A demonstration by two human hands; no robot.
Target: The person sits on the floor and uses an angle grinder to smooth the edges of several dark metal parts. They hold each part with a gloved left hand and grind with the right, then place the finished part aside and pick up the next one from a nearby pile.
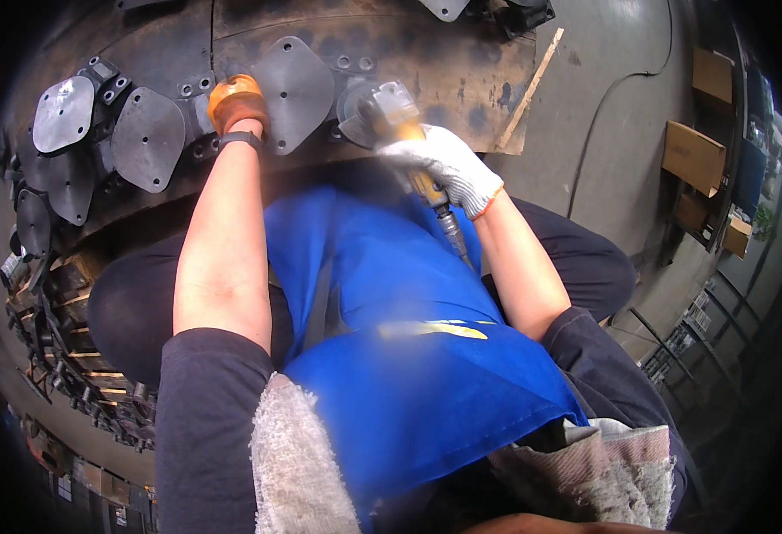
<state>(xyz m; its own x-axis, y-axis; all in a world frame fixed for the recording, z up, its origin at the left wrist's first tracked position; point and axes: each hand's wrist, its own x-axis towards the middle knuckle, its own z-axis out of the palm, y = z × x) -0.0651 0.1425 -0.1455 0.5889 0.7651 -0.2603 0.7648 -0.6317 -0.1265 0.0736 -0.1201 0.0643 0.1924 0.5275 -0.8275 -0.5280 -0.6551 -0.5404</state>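
My left hand (pixel 238 105), in an orange glove, is closed over the dark part of a metal bracket, beside its large grey diamond-shaped plate (pixel 287 96). The fingertips are partly hidden. In my right hand (pixel 449 167), in a white knitted glove with an orange cuff edge, is a yellow angle grinder (pixel 425 189). Its silver head (pixel 396 105) and round disc (pixel 353 109) sit just right of that plate, near a lug with two holes; whether they touch is unclear. A metal fitting (pixel 450 230) on the grinder's rear end points toward my lap.
Similar brackets with flat plates (pixel 148 140) line the left of the steel table (pixel 462 62). A wooden strip (pixel 533 84) lies at the table's right edge. A dark hose (pixel 600 107) runs across the floor, near cardboard boxes (pixel 693 158). My blue apron (pixel 391 267) covers my lap.
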